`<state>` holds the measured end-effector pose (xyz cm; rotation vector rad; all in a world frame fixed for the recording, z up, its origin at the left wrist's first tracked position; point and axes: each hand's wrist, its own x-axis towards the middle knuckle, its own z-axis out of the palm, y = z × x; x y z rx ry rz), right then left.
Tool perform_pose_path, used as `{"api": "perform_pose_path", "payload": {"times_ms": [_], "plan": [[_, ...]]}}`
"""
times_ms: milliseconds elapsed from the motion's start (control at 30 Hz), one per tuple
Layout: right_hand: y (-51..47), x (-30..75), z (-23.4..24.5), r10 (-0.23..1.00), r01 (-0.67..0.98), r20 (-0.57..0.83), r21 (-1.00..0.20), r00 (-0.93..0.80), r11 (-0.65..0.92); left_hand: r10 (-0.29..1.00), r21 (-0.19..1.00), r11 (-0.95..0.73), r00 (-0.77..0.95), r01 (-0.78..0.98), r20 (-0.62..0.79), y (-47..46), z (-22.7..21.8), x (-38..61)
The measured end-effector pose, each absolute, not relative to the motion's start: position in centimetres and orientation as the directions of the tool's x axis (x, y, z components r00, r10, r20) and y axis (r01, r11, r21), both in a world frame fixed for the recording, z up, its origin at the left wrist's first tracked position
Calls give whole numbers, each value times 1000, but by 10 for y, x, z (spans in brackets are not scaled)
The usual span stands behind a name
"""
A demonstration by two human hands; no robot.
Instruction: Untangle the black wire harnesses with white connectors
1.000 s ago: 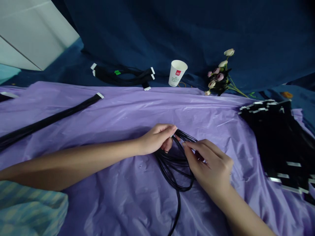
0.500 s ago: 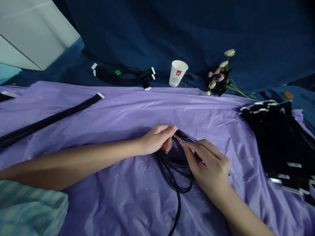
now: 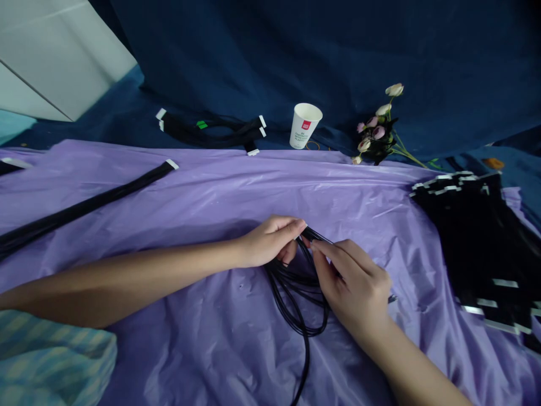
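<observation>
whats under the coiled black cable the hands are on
The purple sheet shows beneath the coiled black cable and through its loops. Whatever lies directly under the strands is covered, and the right hand hides part of the coil's right side.

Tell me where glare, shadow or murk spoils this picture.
Head view: pale glare streaks the sheet, and soft shadow darkens it near the left hand; head view, right: the cable pile sinks into near-solid black; head view, centre: the held cables show separate loops.
</observation>
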<state>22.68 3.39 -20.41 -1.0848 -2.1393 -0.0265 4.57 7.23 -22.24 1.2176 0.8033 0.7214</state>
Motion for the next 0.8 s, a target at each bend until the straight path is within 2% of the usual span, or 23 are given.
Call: {"api": "perform_pose_path", "payload": {"times_ms": [300, 533, 800], "plan": [[36, 229, -204, 704, 730, 594, -267, -388, 628, 845, 975, 209, 516, -72, -143, 73, -223, 46], [40, 242, -191, 717, 721, 629, -342, -301, 603, 885, 948, 288, 416, -133, -210, 77, -223, 47], [43, 251, -184, 715, 724, 654, -365, -248, 585, 912, 917, 329, 328, -227, -246, 82, -223, 47]]}}
